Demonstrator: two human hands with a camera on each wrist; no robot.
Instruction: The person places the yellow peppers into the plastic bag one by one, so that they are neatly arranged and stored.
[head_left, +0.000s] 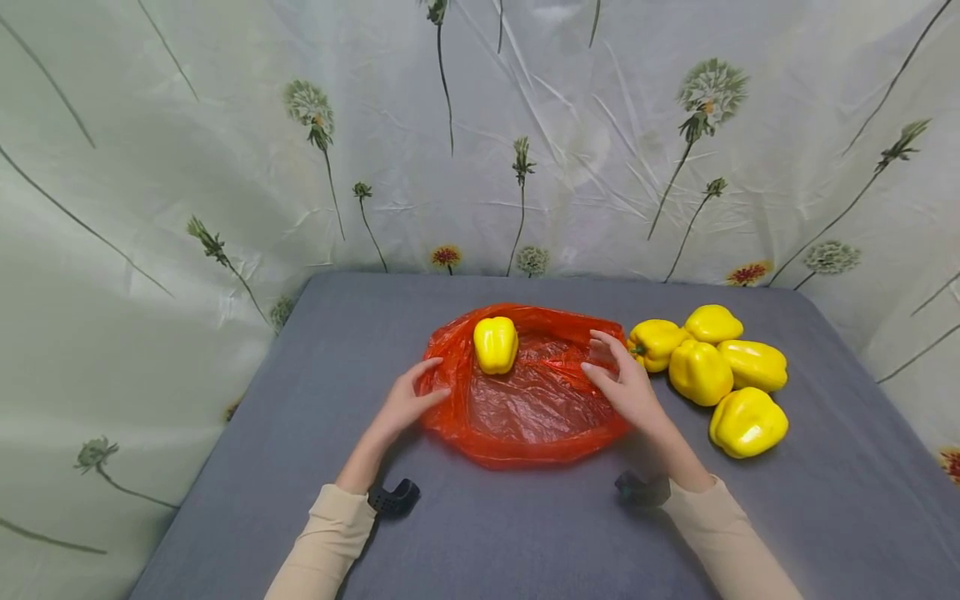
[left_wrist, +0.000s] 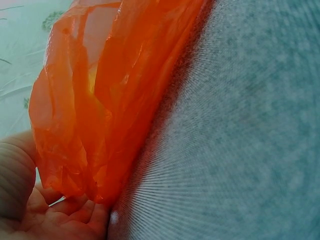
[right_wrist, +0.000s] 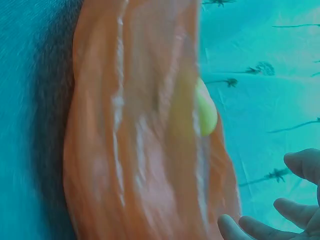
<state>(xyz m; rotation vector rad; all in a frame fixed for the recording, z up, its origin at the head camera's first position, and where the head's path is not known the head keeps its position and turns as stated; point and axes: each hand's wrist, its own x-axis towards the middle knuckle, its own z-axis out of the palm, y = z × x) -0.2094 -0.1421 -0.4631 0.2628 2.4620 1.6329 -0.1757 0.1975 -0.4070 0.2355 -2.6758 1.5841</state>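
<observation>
A thin red plastic bag (head_left: 517, 452) lies spread with its mouth wide and facing up. One yellow bell pepper (head_left: 496, 345) is inside it, toward the back left. My left hand (head_left: 407, 402) is at the bag's left edge, thumb and fingers spread apart; in the left wrist view its fingers (left_wrist: 75, 220) lie against the plastic, without a visible pinch. Over the bag's right side hovers my right hand (head_left: 628, 387), its fingers spread and holding nothing. In the right wrist view, the pepper (right_wrist: 207, 112) shows partly above the bag's rim.
Several yellow bell peppers (head_left: 701, 372) lie grouped to the right of the bag, close to my right hand. A grey cloth covers the table (head_left: 480, 533). Behind and to the left hangs a pale curtain (head_left: 570, 100) with a dandelion print.
</observation>
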